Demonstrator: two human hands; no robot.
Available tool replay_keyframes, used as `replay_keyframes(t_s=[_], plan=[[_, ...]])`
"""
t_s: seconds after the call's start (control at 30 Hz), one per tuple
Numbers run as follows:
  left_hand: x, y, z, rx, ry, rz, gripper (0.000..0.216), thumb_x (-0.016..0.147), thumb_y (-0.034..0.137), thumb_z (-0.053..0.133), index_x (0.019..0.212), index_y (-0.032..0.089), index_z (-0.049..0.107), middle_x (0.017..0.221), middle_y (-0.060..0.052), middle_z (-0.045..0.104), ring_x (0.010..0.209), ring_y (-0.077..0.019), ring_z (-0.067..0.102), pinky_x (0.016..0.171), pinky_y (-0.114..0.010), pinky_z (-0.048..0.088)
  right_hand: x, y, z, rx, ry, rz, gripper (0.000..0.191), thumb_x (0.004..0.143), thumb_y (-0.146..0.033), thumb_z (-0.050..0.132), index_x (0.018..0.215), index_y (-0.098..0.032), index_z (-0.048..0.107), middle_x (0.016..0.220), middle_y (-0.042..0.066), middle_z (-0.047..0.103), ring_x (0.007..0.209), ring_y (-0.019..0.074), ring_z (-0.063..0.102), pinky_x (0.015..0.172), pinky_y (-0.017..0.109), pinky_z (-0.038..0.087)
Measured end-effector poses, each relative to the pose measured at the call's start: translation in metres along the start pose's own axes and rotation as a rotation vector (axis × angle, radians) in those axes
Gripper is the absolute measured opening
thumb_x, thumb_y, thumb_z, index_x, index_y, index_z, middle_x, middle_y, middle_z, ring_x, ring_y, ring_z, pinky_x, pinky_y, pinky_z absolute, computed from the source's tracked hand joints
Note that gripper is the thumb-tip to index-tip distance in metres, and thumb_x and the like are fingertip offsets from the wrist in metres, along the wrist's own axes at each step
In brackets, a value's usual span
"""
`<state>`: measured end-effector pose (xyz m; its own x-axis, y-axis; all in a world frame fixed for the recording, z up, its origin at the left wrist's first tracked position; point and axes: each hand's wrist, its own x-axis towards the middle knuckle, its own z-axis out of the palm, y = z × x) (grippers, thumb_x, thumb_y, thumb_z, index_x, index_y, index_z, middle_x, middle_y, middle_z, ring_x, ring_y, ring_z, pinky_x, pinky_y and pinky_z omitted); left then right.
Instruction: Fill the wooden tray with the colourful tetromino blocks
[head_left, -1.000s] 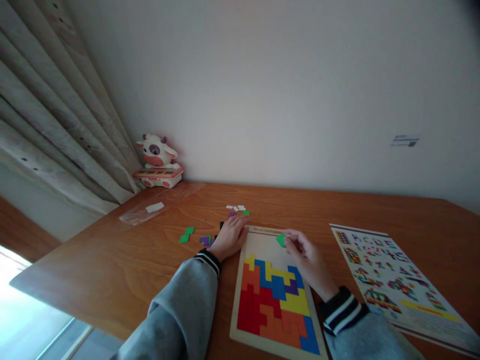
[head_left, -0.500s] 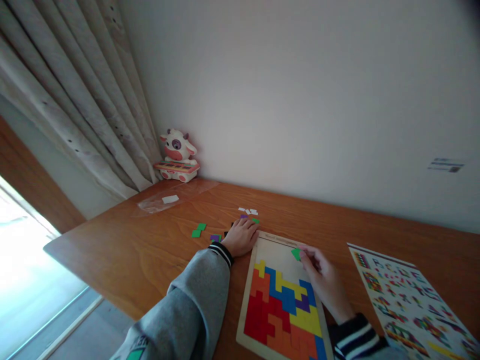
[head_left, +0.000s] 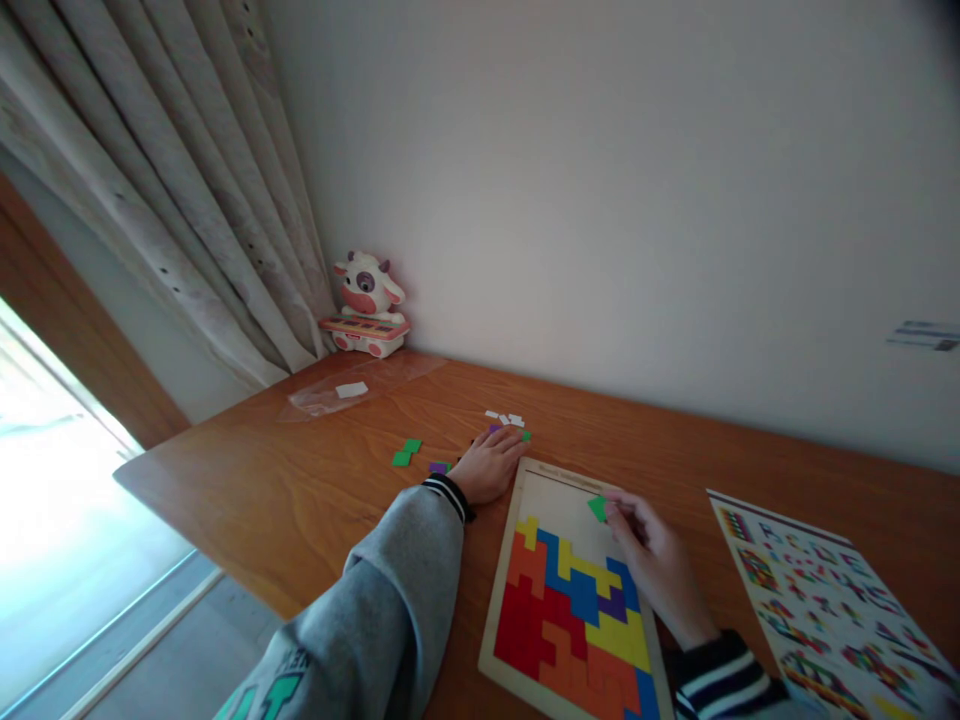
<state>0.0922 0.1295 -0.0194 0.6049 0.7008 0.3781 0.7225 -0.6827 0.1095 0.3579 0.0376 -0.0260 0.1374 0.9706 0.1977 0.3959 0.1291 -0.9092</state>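
A wooden puzzle board [head_left: 540,490] lies on the brown table, its lower part filled with red, orange, yellow, blue and purple pieces. My right hand [head_left: 652,560] rests over the board's upper right and pinches a small green piece [head_left: 598,508]. My left hand [head_left: 489,463] lies flat on the table just left of the board's top corner, fingers stretched out over loose purple and green pieces [head_left: 510,432].
More loose green pieces [head_left: 406,452], a purple one [head_left: 438,467] and white bits [head_left: 504,416] lie left of the board. A printed pattern sheet [head_left: 817,600] is at the right. A cow toy [head_left: 366,305], a clear plastic bag [head_left: 352,390] and curtains sit at the far left.
The view has swung left and down a little. My right hand with the green piece has stayed over the board's upper right; my left hand has stayed on the table.
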Motion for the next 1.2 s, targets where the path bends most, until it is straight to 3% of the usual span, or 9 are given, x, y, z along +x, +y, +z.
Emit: replay_keyframes(t_s=[0.17,0.37,0.6,0.87,1.0,1.2], plan=[[0.006,-0.003,0.0,0.002,-0.048,-0.014,0.039,0.1,0.027,0.039,0.136,0.022,0.052,0.143,-0.009,0.054,0.135,-0.0252,0.045,0.114,-0.048,0.033,-0.001,-0.002,0.001,0.001,-0.019,0.003,0.047,0.084,-0.061,0.056,0.102,-0.019,0.064,0.101,0.012,0.072,0.093,0.0274,0.066,0.082,0.04,0.05],[0.002,0.002,-0.017,0.06,-0.029,-0.061,0.027,0.097,0.034,0.05,0.112,0.018,0.066,0.104,-0.011,0.069,0.102,-0.0257,0.062,0.097,-0.043,0.046,-0.002,-0.002,-0.001,-0.005,0.008,-0.001,0.049,0.082,-0.063,0.057,0.103,-0.019,0.065,0.097,0.011,0.073,0.09,0.027,0.066,0.08,0.039,0.05],[-0.009,-0.008,-0.017,-0.016,-0.009,-0.047,0.03,0.097,0.04,0.052,0.118,0.022,0.064,0.117,-0.009,0.068,0.112,-0.0253,0.06,0.098,-0.04,0.046,-0.003,-0.004,-0.002,-0.006,-0.017,0.002,0.047,0.084,-0.063,0.055,0.102,-0.02,0.064,0.097,0.01,0.072,0.093,0.0272,0.065,0.081,0.038,0.049],[-0.008,-0.011,-0.014,-0.074,-0.008,-0.098,0.037,0.093,0.04,0.059,0.124,0.019,0.058,0.112,-0.01,0.07,0.103,-0.0245,0.066,0.093,-0.037,0.051,-0.003,0.0,-0.002,-0.029,-0.04,0.019,0.05,0.085,-0.063,0.054,0.107,-0.019,0.063,0.101,0.01,0.071,0.094,0.0268,0.065,0.081,0.038,0.05],[-0.008,-0.008,-0.017,-0.067,0.009,-0.113,0.028,0.097,0.035,0.053,0.118,0.02,0.062,0.105,-0.009,0.073,0.096,-0.0232,0.069,0.089,-0.035,0.053,-0.003,0.001,-0.002,-0.028,-0.029,0.024,0.05,0.083,-0.062,0.055,0.107,-0.019,0.064,0.103,0.011,0.072,0.095,0.0268,0.066,0.082,0.038,0.05],[-0.018,-0.019,-0.035,-0.114,0.145,-0.244,0.027,0.101,0.035,0.044,0.115,0.027,0.066,0.105,-0.002,0.075,0.093,-0.0167,0.071,0.085,-0.025,0.053,-0.001,0.002,-0.002,0.002,0.002,0.0,0.05,0.081,-0.063,0.058,0.104,-0.02,0.065,0.096,0.01,0.073,0.088,0.0256,0.067,0.076,0.036,0.052]])
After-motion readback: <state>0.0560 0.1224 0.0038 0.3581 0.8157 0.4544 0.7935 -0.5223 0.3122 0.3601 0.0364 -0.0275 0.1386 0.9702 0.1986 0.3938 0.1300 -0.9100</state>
